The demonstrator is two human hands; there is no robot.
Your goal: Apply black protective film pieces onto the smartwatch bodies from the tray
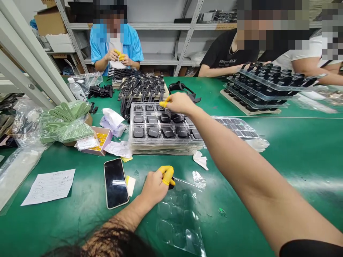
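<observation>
Two hazards apply: a slack pinch may drop the small black part (172, 183), held closed in the left hand (154, 187), onto the clear blister sheet (178, 217), and pressure on the stacked clear trays (166, 144) may shift them. The right hand (180, 103), fingers narrowed in yellow finger cots (164, 103), sits just above the black square modules (168, 132); whether it holds one cannot be determined.

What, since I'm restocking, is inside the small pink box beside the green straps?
The open pink cardboard box holds loose yellow finger cots. A white paper slip lies over its near corner, hiding part of the inside, and the cots cover the box's bottom.
</observation>
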